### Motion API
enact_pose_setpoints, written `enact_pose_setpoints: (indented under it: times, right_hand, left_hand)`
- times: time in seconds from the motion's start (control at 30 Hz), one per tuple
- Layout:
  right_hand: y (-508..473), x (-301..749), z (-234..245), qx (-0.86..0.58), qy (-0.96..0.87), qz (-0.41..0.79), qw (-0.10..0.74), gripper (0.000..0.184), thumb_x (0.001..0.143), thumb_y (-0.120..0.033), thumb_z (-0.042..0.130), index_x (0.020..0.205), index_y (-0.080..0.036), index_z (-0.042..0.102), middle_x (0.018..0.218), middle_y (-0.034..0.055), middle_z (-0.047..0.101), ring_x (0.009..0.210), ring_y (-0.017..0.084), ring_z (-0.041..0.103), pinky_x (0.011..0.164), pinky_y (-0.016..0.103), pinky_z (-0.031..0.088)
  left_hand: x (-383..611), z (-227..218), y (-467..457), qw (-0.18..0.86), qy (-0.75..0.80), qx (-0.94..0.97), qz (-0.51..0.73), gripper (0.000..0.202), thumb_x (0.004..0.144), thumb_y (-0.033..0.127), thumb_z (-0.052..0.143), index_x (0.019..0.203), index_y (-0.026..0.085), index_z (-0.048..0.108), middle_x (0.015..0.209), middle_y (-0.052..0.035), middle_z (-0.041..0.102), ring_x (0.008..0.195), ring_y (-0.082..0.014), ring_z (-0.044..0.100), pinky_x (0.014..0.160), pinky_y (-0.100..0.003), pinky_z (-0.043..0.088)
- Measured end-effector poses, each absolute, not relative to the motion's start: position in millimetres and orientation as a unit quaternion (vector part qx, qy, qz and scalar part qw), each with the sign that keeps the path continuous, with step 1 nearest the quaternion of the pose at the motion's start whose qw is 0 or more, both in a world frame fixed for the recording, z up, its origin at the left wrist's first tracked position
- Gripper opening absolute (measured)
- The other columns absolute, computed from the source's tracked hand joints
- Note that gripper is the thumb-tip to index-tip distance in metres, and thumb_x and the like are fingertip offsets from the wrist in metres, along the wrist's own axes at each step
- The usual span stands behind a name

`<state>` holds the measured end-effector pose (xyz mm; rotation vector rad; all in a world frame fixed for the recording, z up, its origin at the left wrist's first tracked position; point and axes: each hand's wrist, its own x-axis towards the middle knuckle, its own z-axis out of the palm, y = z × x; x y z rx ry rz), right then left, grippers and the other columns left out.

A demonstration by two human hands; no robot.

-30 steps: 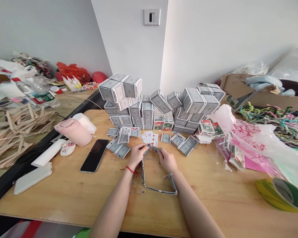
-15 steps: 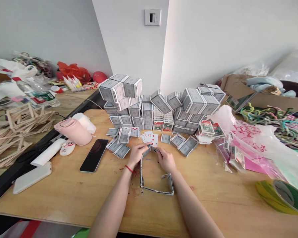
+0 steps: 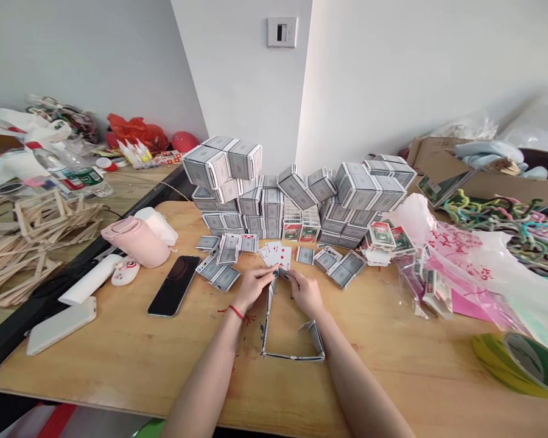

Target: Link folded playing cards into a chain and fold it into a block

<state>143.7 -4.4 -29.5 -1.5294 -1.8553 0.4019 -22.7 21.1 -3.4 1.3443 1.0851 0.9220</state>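
Two hands meet at the far tip of the folded-card frame (image 3: 292, 357), which stands on edge on the surface (image 3: 393, 365) in front of the card stacks (image 3: 274, 201). Left hand (image 3: 254, 286) pinches the long side strip; right hand (image 3: 307, 293) pinches a short end piece. Since a second ago that strip has swung inward; the ends now almost touch, so the corner looks close to joining.

We look over a makeshift craft workroom: cubes of folded playing cards (image 3: 274, 194) heaped on a wooden table (image 3: 119, 365), a card frame (image 3: 292, 357) half built, stick frames (image 3: 41, 219), pipe cleaners (image 3: 493, 210) and a tape roll (image 3: 520, 362) crowding in beneath plain white walls (image 3: 393, 79).
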Motion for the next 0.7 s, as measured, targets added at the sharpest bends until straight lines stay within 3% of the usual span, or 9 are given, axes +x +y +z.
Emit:
enact_pose_setpoints:
  times: [0.27,0.5,0.6,0.7]
  right_hand:
    - [-5,144,-29,-0.588,-0.71,0.166,0.351,0.028,0.087,-0.027,0.036,0.1,-0.019,0.06,0.074,0.0044,0.07,0.06,0.016,0.063,0.058,0.023,0.045]
    - [-9,143,-20,-0.566,-0.679,0.251,0.394,0.033,0.086,-0.037,0.036,0.096,-0.019,0.062,0.061,0.0023,0.066,0.052,0.016,0.06,0.057,0.025,0.047]
    - [-12,145,-18,-0.546,-0.648,0.323,0.421,0.043,0.089,-0.04,0.027,0.097,-0.016,0.062,0.048,0.0001,0.059,0.046,0.015,0.058,0.053,0.024,0.046]
    - [-8,152,-22,-0.562,-0.621,0.32,0.444,0.044,0.09,-0.036,0.023,0.106,-0.015,0.058,0.056,0.0023,0.063,0.047,0.015,0.058,0.053,0.026,0.048]
  left_hand:
    - [-19,-7,23,0.529,0.453,0.585,0.415,0.032,0.069,0.024,0.056,0.099,0.017,0.064,0.111,-0.0055,0.06,0.108,-0.0237,0.053,0.098,-0.041,0.035]
    - [-16,-5,18,0.475,0.475,0.594,0.442,0.028,0.068,0.021,0.054,0.092,0.017,0.068,0.102,-0.0061,0.065,0.101,-0.0224,0.057,0.093,-0.038,0.04]
    - [-16,-5,15,0.454,0.478,0.594,0.461,0.032,0.07,0.018,0.05,0.097,0.017,0.066,0.102,-0.0061,0.065,0.096,-0.0199,0.058,0.087,-0.034,0.044]
    - [-16,-8,14,0.446,0.485,0.596,0.46,0.036,0.07,0.017,0.049,0.103,0.017,0.063,0.096,-0.005,0.066,0.085,-0.0166,0.06,0.075,-0.028,0.047]
